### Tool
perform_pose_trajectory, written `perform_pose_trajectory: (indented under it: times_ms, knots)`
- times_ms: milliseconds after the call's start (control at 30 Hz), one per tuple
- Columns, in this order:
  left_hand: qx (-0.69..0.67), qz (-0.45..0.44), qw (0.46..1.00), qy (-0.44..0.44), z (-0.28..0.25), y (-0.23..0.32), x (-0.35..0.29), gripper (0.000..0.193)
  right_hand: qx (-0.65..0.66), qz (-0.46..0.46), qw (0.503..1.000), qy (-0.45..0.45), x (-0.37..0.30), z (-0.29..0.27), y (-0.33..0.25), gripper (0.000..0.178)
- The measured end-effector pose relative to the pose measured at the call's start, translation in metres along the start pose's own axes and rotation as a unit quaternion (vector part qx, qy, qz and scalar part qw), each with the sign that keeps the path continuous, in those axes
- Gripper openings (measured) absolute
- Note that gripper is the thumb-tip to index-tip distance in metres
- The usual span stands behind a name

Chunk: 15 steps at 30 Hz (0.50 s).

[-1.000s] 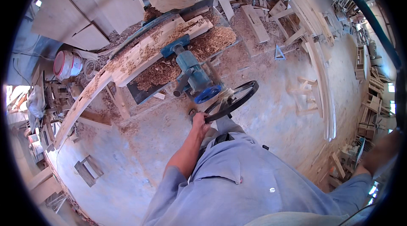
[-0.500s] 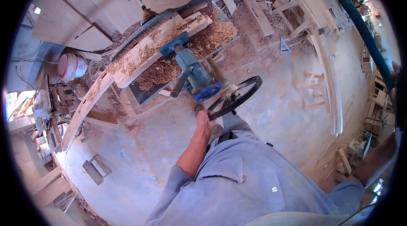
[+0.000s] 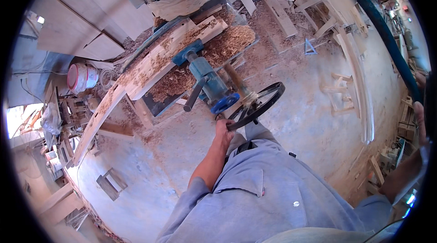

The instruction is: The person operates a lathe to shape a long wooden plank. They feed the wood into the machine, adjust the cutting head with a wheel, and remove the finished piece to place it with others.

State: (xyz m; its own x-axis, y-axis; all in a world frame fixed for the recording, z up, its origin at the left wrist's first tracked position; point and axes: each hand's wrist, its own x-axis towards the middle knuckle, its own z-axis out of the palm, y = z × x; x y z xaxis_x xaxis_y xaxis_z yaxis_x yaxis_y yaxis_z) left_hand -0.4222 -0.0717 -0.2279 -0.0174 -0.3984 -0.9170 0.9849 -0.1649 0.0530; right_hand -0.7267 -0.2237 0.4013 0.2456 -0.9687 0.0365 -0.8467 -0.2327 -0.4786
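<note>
My left hand [image 3: 223,127] is closed on the rim of a black handwheel [image 3: 268,105] in front of my waist. Just beyond it, a teal screw clamp [image 3: 205,78] with a small blue handwheel [image 3: 225,102] presses against a long pale timber [image 3: 152,72]. The timber lies on a machine table strewn with wood shavings [image 3: 234,40]. At the far right rim my right hand [image 3: 419,117] is partly cut off and dark. Its fingers and thumb lie around the lower end of a long teal lever [image 3: 387,33].
Boards [image 3: 75,29] lean at the far left beside a red-and-white bucket [image 3: 82,77]. A blue set square [image 3: 310,46] and a wooden frame [image 3: 339,92] lie on the right floor. Long curved strips [image 3: 357,83] stretch along the right. A small wooden piece [image 3: 111,184] lies lower left.
The whole view has shifted slightly to the right. My left hand stays on the black handwheel, which shows little turn. My right hand and the lever's lower end sit slightly lower in view.
</note>
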Motion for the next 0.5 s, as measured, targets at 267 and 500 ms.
perform_pose_trajectory:
  times_ms: [267,500]
  knots:
    - [0.03,-0.033,0.999,0.015,0.012,0.007,-0.014,0.021,-0.08,-0.051,0.996,0.002,-0.008,0.021,0.017,0.046]
    - [0.056,-0.018,0.998,0.027,-0.001,0.006,-0.005,0.018,-0.109,0.059,0.992,-0.039,-0.015,0.092,0.03,0.057]
